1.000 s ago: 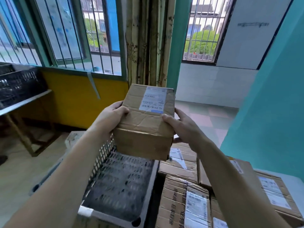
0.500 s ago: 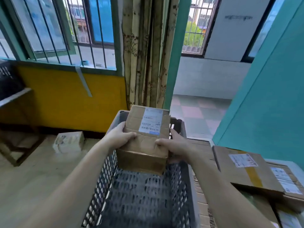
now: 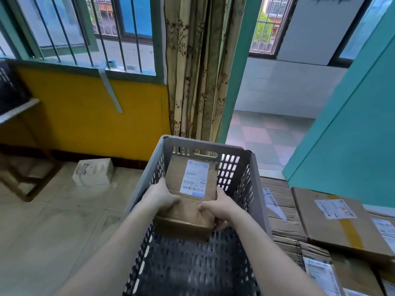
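A brown cardboard box [image 3: 188,212] with a white shipping label on top sits low inside a grey perforated plastic crate [image 3: 255,189], toward its far end. My left hand [image 3: 161,194] grips the box's left side, thumb on top. On the right side my right hand [image 3: 218,208] holds it, with fingers curled under the near corner. Whether the box rests on the crate floor is hidden.
Several labelled cardboard boxes [image 3: 333,223] are stacked right of the crate. A small white carton [image 3: 94,171] lies on the floor by the yellow wall. A wooden bench [image 3: 19,112] stands at the left. A curtain and an open doorway lie ahead.
Both hands have carried the box from chest height down into the crate, and my view has swung left so the crate is now in the middle.
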A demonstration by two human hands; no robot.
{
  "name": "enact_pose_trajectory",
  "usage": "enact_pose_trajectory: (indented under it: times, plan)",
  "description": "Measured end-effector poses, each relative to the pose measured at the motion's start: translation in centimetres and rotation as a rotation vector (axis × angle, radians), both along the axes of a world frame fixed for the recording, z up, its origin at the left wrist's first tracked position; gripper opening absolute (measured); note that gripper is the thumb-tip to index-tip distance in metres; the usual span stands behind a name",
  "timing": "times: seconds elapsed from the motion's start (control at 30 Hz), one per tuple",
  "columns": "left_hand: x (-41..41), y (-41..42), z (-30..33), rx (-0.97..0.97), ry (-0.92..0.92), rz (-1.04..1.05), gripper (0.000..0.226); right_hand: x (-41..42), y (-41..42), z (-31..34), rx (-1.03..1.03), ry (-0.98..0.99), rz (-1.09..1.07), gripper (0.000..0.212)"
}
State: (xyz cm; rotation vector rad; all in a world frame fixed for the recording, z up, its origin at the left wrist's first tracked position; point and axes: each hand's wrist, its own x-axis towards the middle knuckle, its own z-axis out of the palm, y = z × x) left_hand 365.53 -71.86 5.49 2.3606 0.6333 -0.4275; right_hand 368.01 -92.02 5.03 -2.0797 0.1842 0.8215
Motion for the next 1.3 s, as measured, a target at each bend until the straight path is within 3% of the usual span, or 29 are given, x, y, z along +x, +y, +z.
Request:
enact_pose_trajectory:
  times: [0.17, 0.33, 0.7, 0.83, 1.07, 1.3]
  plan:
    - [0.6, -0.3, -2.7, 0.060, 0.012, -0.049, 0.103, 0.5, 0.8, -2.2, -0.048, -0.002, -0.003, 0.079]
    - [1.4, -0.2, -4.8, 0.074, 0.053, -0.058, 0.098, 0.9, 1.7, -4.6, -0.040, 0.006, -0.001, 0.101]
    - [1.6, -0.5, -6.8, 0.200, 0.095, -0.090, 0.086, 2.2, 3.3, -7.6, -0.052, -0.071, 0.031, 0.082]
    - [1.8, -0.6, -7.4, 0.226, 0.098, -0.097, 0.087, 2.4, 3.7, -8.2, -0.102, -0.042, 0.058, 0.099]
    - [2.4, -0.6, -7.8, 0.241, 0.134, -0.105, 0.090, 2.5, 3.8, -8.0, -0.147, -0.030, 0.088, 0.093]
    - [1.9, -1.0, -7.2, 0.296, 0.073, -0.105, 0.069, 2.2, 3.3, -7.3, -0.194, -0.102, 0.143, 0.090]
